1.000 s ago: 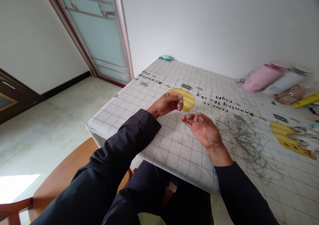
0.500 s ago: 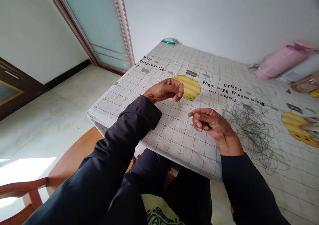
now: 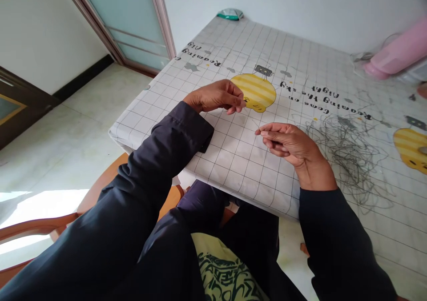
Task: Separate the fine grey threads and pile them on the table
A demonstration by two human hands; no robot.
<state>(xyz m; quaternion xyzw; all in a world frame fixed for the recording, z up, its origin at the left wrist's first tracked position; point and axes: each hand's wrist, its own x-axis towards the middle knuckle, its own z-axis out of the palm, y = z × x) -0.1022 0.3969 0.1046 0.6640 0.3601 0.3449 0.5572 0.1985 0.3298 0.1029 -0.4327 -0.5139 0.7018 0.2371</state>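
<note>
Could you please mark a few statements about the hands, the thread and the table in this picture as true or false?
1. Both hands are raised over the gridded tablecloth. True.
2. The tangle of grey thread lies beside the left hand. False: it lies on the cloth next to the right hand.
3. The left hand pinches its fingertips together near a yellow striped print. True.
4. The right hand lies flat, palm down, on the cloth. False: its fingers are curled, thumb and forefinger pointing toward the left hand.
5. A pink container lies at the far right of the table. True.
</note>
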